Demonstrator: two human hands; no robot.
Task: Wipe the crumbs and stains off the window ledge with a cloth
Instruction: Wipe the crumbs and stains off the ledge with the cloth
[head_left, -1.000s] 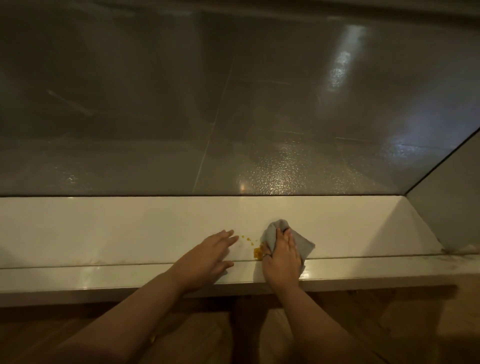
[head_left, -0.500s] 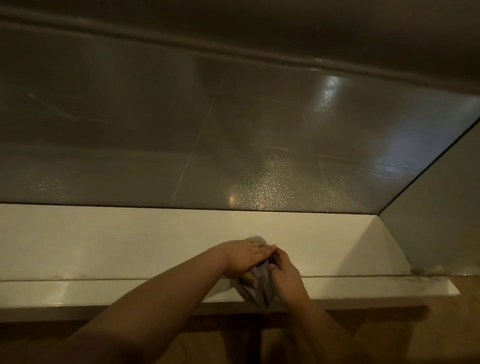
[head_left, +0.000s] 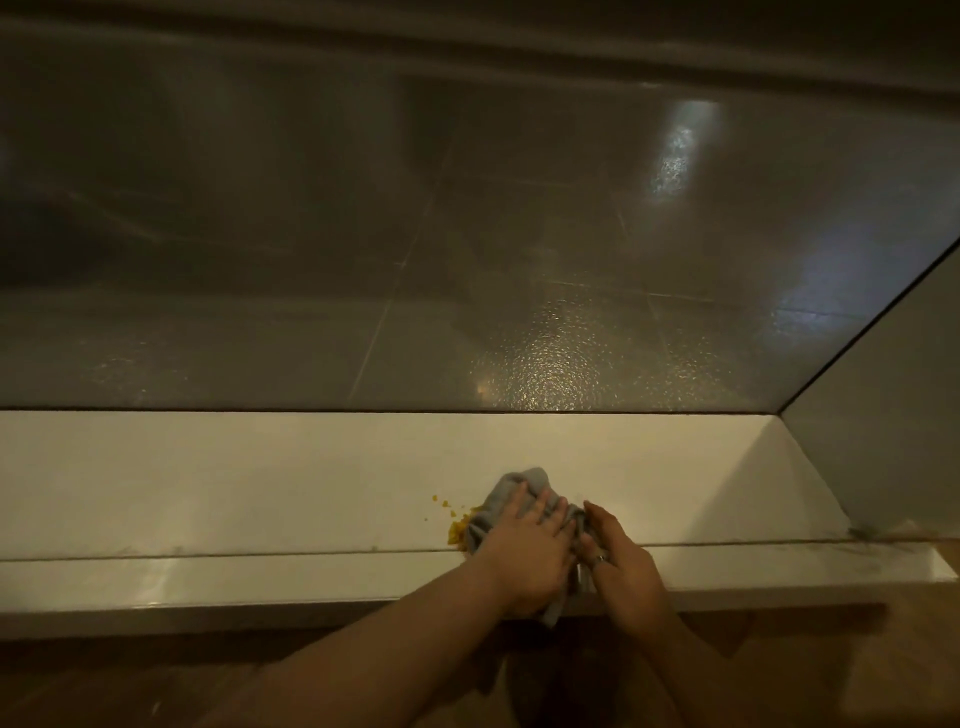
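Pressing down with straight, spread fingers (head_left: 545, 512), the left hand (head_left: 524, 556) lies flat on a grey crumpled cloth (head_left: 506, 493), probably to bear it hard against the surface for a wiping stroke. Just right of it, the right hand (head_left: 621, 564), with a ring on one finger, has its fingers curled in and seems to pinch the cloth's right-hand fold, most likely to keep the cloth bunched and stop it sliding loose. A tail of the cloth hangs over the front lip between the two wrists.

Touching the cloth's left edge is a small heap of yellow crumbs (head_left: 457, 532), with a few loose bits scattered just beyond it toward the left. All this sits right of centre in the lower half of the frame, on a long white window ledge (head_left: 260, 493). Dark grime (head_left: 867, 532) marks the ledge's far right corner. Above runs a dim frosted glass pane (head_left: 467, 260); below, a wooden floor (head_left: 156, 686).
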